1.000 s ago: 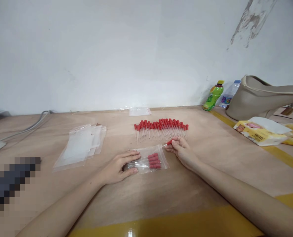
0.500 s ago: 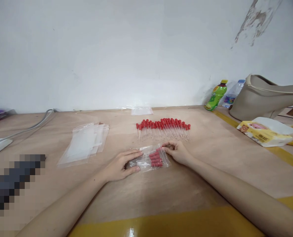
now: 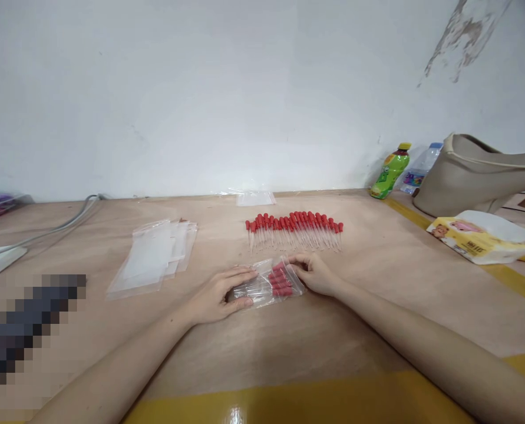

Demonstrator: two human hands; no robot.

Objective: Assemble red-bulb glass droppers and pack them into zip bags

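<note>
A clear zip bag [image 3: 258,296] lies flat on the brown-covered table, with several red-bulbed droppers [image 3: 282,283] inside. Their bulbs point right, towards the bag's zip end. My left hand [image 3: 215,297] grips the bag's left end, thumb along the lower edge and fingers over the upper one. At the zip end, my right hand [image 3: 314,273] pinches the upper right corner; its fingertips are partly hidden. Just beyond the bag, many loose droppers [image 3: 295,227] lie in a row, red bulbs towards the wall.
Flat zip bags [image 3: 149,259] are fanned out at left, and another clear bag [image 3: 256,198] lies by the wall. A grey cable [image 3: 74,219] runs at far left. At right stand a green bottle [image 3: 390,172], a clear bottle [image 3: 422,168], a beige bin [image 3: 461,179] and a tissue pack [image 3: 478,238].
My right fingers have shifted slightly at the bag's zip end, staying near its upper corner. The left hand keeps its hold. The whole view has shifted a little.
</note>
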